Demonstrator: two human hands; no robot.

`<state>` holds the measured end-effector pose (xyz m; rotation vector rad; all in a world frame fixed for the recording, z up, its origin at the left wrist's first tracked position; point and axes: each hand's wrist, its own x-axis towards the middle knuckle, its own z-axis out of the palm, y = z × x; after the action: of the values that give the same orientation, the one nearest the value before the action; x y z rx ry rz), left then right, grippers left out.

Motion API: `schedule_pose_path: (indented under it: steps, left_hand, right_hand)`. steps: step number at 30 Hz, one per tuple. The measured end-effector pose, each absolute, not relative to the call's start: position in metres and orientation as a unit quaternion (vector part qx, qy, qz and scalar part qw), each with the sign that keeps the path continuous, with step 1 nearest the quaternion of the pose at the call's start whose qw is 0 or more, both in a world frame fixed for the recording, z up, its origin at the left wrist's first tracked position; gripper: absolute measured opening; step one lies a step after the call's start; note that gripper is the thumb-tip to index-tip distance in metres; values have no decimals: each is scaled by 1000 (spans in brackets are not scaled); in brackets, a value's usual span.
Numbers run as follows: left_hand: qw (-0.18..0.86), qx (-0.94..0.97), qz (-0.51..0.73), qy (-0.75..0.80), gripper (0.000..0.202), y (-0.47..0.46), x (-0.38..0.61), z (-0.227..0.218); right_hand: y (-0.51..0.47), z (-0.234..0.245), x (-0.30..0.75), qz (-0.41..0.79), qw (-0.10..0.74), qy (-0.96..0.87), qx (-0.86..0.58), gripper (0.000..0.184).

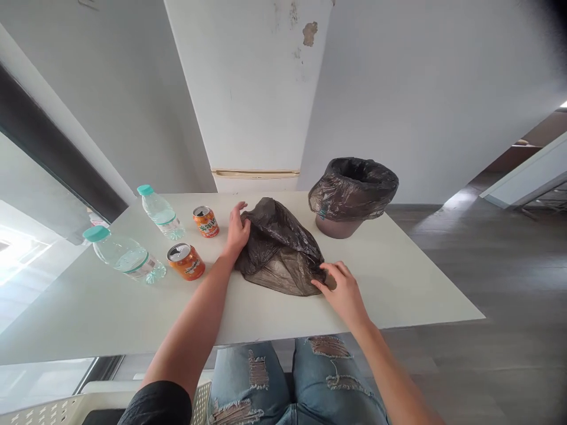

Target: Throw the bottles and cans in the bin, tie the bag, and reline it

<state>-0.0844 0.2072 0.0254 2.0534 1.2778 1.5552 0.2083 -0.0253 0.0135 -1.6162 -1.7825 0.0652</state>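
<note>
A crumpled dark plastic garbage bag (283,254) lies spread on the white table in front of me. At its left edge is my left hand (238,230), touching the plastic with fingers stretched and apart. My right hand (342,288) reaches the bag's lower right corner. Its thumb and index finger are curved and stand apart, their tips against the plastic. Left of the bag are two orange drink cans, one nearer can (186,263) and one farther can (207,223). Both stand upright with their tops toward me.
Two clear bottles with turquoise caps, a near bottle (126,257) and a far bottle (160,213), lie on the table's left side. A bin (339,227) lined with a dark bag stands back right. The white table (411,289) ends at a corner on the right.
</note>
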Motion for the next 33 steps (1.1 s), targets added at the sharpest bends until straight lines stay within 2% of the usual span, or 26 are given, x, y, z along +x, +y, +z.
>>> schedule_pose_path:
  steps: [2, 4, 6, 8, 11, 13, 14, 16, 19, 23, 26, 28, 31, 33]
  left_hand:
    - [46, 733, 539, 412, 54, 189, -76, 48]
    - [7, 764, 507, 399, 38, 166, -63, 75]
    - [23, 829, 403, 387, 24, 142, -49, 101]
    - [70, 875, 297, 375, 20, 116, -41, 115]
    - [129, 884, 220, 392, 12, 81, -43, 106]
    - [113, 876, 208, 421, 29, 62, -54, 83]
    - [103, 876, 199, 427, 28, 55, -61, 69]
    - [118, 874, 192, 431, 13, 47, -78, 45]
    - [183, 826, 295, 444, 21, 50, -103, 25]
    - [339, 695, 486, 408, 6, 65, -127, 24]
    - [345, 593, 607, 400, 8, 72, -132, 22]
    - [325, 551, 654, 404, 8, 73, -132, 17]
    - [335, 486, 686, 425, 9, 75, -131, 9]
    - [366, 431, 700, 436, 14, 77, -131, 5]
  right_hand:
    - [-28, 8, 217, 55, 366, -691, -621, 7]
    - [-36, 7, 221, 51, 398, -672, -622, 11]
    - [-46, 11, 223, 32, 433, -654, -620, 12]
    - [-57, 18, 223, 11, 450, -655, -607, 13]
    - [-73, 24, 219, -11, 458, -672, -582, 16]
    - [-82, 22, 216, -13, 461, -682, -567, 18]
    - [-86, 20, 215, -7, 462, -687, -560, 20]
    - [-94, 14, 214, 19, 462, -699, -545, 21]
    - [-106, 6, 217, 58, 444, -729, -518, 19]
    - [-122, 14, 216, 88, 390, -775, -489, 20]
    - [-135, 28, 206, 151, 306, -830, -441, 20]
    - [-141, 32, 197, 197, 264, -864, -381, 34]
    - [-141, 25, 190, 248, 296, -862, -328, 49]
    - [-130, 18, 193, 254, 362, -811, -382, 54]
